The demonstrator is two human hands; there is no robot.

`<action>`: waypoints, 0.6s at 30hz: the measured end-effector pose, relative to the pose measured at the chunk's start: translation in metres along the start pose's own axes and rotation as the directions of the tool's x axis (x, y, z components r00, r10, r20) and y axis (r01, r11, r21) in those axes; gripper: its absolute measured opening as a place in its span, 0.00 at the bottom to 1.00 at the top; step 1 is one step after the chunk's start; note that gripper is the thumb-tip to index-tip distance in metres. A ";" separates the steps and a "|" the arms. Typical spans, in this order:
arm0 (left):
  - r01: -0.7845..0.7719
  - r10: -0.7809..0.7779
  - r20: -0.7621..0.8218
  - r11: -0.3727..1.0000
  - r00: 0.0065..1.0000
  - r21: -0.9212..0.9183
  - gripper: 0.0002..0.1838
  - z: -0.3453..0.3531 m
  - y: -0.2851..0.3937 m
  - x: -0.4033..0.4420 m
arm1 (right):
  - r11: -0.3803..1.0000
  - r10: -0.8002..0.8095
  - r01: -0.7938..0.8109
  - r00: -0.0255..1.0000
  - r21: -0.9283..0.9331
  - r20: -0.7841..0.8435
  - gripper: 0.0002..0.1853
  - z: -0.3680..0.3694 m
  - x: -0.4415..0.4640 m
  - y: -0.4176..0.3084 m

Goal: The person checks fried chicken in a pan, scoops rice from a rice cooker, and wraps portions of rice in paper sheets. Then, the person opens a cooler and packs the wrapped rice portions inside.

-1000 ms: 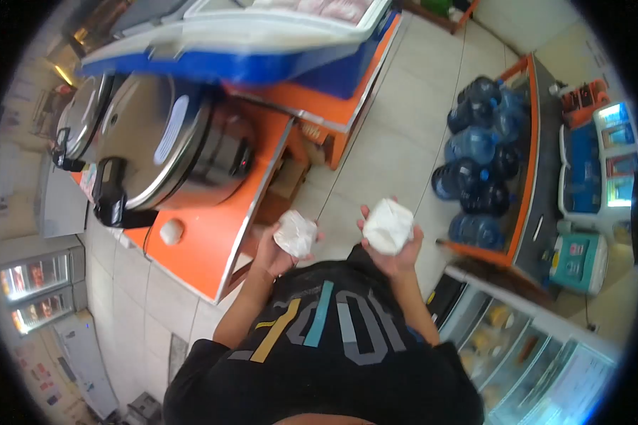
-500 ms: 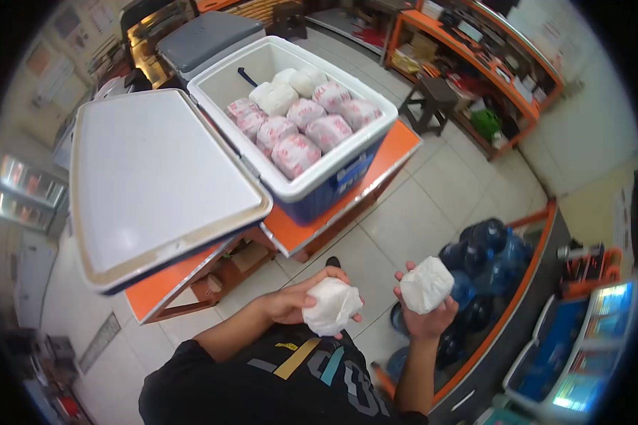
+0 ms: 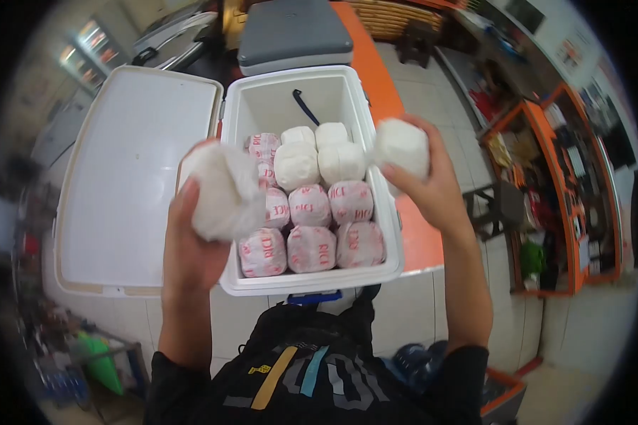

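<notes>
My left hand [image 3: 191, 237] grips a white wrapped bundle [image 3: 223, 191] with loose clear plastic at its right side, over the cooler's left edge. My right hand [image 3: 432, 177] holds another white wrapped bundle [image 3: 402, 147] at the cooler's right rim, thumb below it. Between them the open white cooler [image 3: 310, 285] holds several bundles: plain white ones [image 3: 296, 166] toward the back and ones with red RICE print [image 3: 312, 248] at the front and left. A dark blue strap [image 3: 305, 106] hangs on the inner back wall.
The cooler's lid [image 3: 135, 184] lies folded open at the left. Behind stands a grey-lidded box [image 3: 295, 32] on the orange table [image 3: 425, 237]. A dark stool [image 3: 500, 209] and orange shelves [image 3: 546, 205] are at the right. Water bottles [image 3: 415, 360] are near the bottom.
The view has turned to face the cooler. Both hands have risen from in front of my body to the cooler, each still holding a white bundle.
</notes>
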State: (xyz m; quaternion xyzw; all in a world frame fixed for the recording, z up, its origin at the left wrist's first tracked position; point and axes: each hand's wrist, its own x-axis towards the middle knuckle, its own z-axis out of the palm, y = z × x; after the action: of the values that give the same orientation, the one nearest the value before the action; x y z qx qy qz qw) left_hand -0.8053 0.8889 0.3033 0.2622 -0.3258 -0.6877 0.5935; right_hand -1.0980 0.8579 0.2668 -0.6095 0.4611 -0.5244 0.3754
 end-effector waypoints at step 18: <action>-0.406 -0.494 0.373 0.044 0.785 0.913 0.17 -0.061 -0.076 0.239 | 0.829 0.268 0.348 0.441 -0.438 0.857 0.28 0.027 0.196 0.105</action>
State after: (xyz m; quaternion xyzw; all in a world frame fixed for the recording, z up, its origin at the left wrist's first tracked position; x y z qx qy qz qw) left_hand -0.8464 0.6511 0.2123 0.3659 -0.8694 -0.3242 0.0722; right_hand -1.0838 0.6392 0.2206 -0.8839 0.3066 0.0290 0.3519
